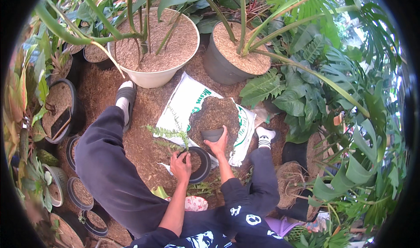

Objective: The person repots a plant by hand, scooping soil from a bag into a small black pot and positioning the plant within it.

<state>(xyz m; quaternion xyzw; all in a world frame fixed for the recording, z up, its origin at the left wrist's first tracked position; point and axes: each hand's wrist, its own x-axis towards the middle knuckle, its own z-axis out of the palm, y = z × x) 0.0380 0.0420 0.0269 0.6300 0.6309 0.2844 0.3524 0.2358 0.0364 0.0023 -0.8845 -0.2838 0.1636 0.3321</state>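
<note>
My left hand (180, 166) is closed at the base of a small green fern (168, 133), fingers pinched by the rim of a round black pot (203, 172). The fern leans up and to the left; its roots are hidden by my hand and the pot. Some dark soil shows inside the pot. My right hand (219, 144) grips a small dark grey pot (211, 134), tilted against brown potting soil (215, 113). That soil lies heaped in the torn-open white sack (178, 94), which is spread on the ground between my feet.
Ahead stand a large white pot (153, 79) and a dark grey pot (214, 65), both with tall-stemmed plants. Several black pots, one an oval planter (74, 116), line the left side. Dense foliage (302, 94) crowds the right. A patterned cloth (194, 203) lies near me.
</note>
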